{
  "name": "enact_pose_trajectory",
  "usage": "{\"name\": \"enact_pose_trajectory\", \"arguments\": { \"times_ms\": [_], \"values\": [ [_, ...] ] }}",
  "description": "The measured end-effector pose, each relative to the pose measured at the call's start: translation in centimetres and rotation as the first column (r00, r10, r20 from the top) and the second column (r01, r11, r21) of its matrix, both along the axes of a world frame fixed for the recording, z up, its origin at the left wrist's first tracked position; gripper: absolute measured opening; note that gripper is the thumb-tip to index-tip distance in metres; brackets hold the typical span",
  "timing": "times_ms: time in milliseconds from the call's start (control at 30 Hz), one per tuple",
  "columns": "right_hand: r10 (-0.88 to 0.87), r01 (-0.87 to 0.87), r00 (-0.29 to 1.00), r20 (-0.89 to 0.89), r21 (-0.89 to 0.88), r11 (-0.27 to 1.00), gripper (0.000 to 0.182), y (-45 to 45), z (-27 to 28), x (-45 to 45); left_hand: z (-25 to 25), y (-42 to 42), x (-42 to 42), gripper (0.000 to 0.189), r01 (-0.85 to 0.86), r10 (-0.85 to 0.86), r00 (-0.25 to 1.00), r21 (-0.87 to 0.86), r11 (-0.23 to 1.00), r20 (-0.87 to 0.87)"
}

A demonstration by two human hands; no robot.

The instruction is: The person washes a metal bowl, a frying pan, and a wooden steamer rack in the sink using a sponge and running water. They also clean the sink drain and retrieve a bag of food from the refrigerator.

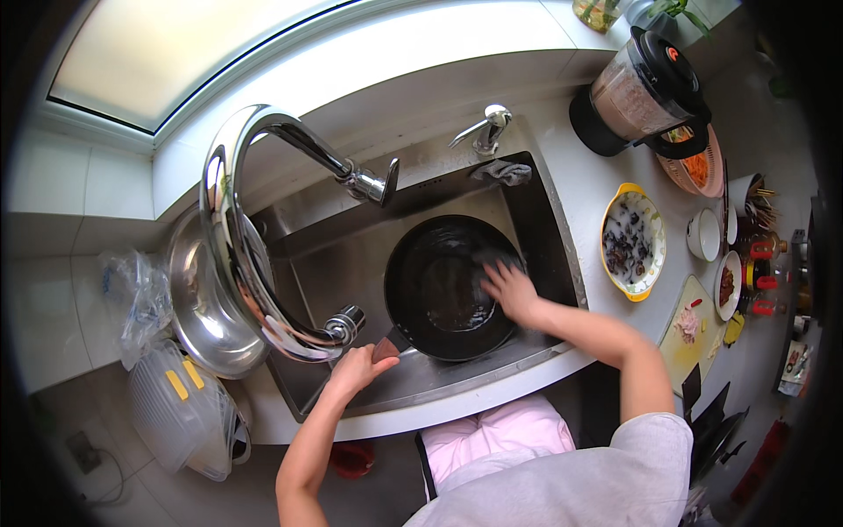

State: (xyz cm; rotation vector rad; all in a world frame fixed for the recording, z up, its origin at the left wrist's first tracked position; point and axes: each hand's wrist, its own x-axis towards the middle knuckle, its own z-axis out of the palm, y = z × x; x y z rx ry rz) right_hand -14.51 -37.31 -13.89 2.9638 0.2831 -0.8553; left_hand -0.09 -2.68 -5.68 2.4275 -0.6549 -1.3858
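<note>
A black wok (435,263) rests in the stainless steel sink (349,227), with some water and a little foam at its bottom. Its brown handle (386,352) points towards the lower left, and my left hand (359,370) is closed around it. My right hand (512,293) reaches over the wok's right side, fingers spread and pointing inside. Motion blurs the fingertips, and no object shows in that hand. The tall chrome gooseneck faucet (220,197) arches at the left, its spout (346,324) just above my left hand.
Left of the sink stand a steel basin (211,309), a plastic bag (141,303) and a clear ribbed container (181,415). A grey cloth (504,172) hangs at the back rim. On the right counter are a yellow-handled dish (632,240) of soaking dark pieces, a blender (642,92) and a cutting board (685,349).
</note>
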Motion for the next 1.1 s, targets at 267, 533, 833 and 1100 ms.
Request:
{"name": "enact_pose_trajectory", "arguments": {
  "times_ms": [267,533,833,1100],
  "values": [
    [-0.375,0.088,0.925,0.063,0.924,0.373,0.068,13.0,-3.4,7.3,1.7,-1.1,0.2,0.056,-0.151,0.167,0.925,0.072,0.986,-0.341],
    [-0.048,0.099,0.953,0.3,-0.157,0.983,0.062,1.8,-4.0,2.3,2.0,-0.6,0.8,0.051,-0.167,0.2,0.887,0.115,0.979,-0.415],
    [-0.34,0.475,0.872,-0.352,0.776,0.414,0.04,7.6,2.9,-0.3,0.4,0.5,1.1,0.019,-0.396,0.406,0.417,0.24,0.886,-0.813],
    [-0.637,0.448,0.77,-0.038,0.743,0.497,0.045,4.8,12.3,4.1,9.7,0.4,-2.8,0.02,-0.4,0.391,0.884,0.018,0.916,-0.257]
  ]
}}
